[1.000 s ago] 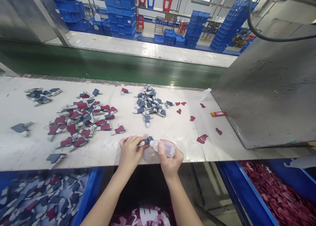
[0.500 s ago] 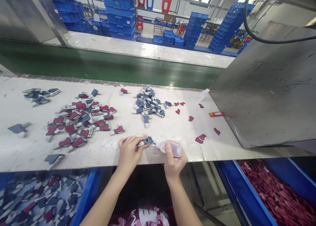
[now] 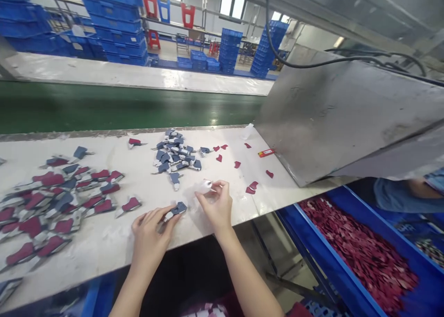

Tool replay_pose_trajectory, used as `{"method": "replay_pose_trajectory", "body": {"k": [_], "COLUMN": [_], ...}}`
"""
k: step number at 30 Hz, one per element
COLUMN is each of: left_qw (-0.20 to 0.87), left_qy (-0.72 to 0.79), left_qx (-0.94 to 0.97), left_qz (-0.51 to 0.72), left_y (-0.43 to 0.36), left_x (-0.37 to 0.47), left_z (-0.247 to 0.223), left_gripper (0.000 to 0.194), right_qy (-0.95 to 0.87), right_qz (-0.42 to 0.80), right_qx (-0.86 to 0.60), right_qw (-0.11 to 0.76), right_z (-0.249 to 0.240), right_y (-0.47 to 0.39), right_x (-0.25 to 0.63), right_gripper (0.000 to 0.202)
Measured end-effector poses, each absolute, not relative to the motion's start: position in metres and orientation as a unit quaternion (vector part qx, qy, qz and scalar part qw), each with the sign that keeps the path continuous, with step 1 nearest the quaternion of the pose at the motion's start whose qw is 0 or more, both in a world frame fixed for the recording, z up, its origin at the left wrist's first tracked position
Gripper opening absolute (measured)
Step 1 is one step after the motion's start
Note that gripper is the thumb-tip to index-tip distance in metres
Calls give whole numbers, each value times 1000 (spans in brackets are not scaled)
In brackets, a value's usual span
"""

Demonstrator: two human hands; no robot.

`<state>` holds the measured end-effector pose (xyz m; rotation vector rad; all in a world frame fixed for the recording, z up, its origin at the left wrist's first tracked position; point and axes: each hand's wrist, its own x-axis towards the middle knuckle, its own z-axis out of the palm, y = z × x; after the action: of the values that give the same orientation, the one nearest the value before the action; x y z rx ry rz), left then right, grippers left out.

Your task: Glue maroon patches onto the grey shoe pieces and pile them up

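Note:
Between the thumb and fingers of my left hand (image 3: pixel 151 231) is a small dark blue and white plastic part (image 3: pixel 179 208), held low over the white worktop. My right hand (image 3: pixel 218 206) has its thumb and forefinger curled around the end of a small translucent squeeze bottle (image 3: pixel 201 186). The bottle is tilted over on the worktop side and blurred, so its nozzle is hard to make out. Just beyond the hands lies a pile of similar blue and white parts (image 3: pixel 176 155). Several loose dark red pieces (image 3: pixel 237 164) are scattered to the right.
At the left spreads a larger pile of parts with red pieces on them (image 3: pixel 62 201). A red and yellow packet (image 3: pixel 266 153) lies by a slanted metal housing (image 3: pixel 329 118). Under the worktop's right side, a blue bin (image 3: pixel 347 257) holds many red pieces. A green conveyor (image 3: pixel 138 106) runs behind.
The view has swung to the right. My right hand has moved the bottle away from the blue part and turned it over sideways. My left hand still holds the part.

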<state>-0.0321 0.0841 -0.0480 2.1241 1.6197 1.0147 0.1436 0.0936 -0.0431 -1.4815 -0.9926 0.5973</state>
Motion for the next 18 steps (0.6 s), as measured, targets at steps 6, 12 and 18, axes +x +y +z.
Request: {"method": "replay_pose_trajectory", "body": {"k": [6, 12, 18], "left_qw": [144, 190, 296], "left_qy": [563, 571, 603], "left_qx": [727, 691, 587], "left_qz": [366, 400, 451], "left_y": [84, 84, 75], "left_x": [-34, -35, -33], "left_z": [-47, -46, -38], "left_gripper": [27, 27, 31], "right_qy": [-448, -279, -307], "right_qz": [129, -3, 29], "right_qx": [-710, -885, -856], "right_qw": [528, 373, 415], "right_z": [-37, -38, -42], "right_y": [81, 73, 84], "right_x": [190, 261, 267], "right_gripper": [62, 58, 34]}}
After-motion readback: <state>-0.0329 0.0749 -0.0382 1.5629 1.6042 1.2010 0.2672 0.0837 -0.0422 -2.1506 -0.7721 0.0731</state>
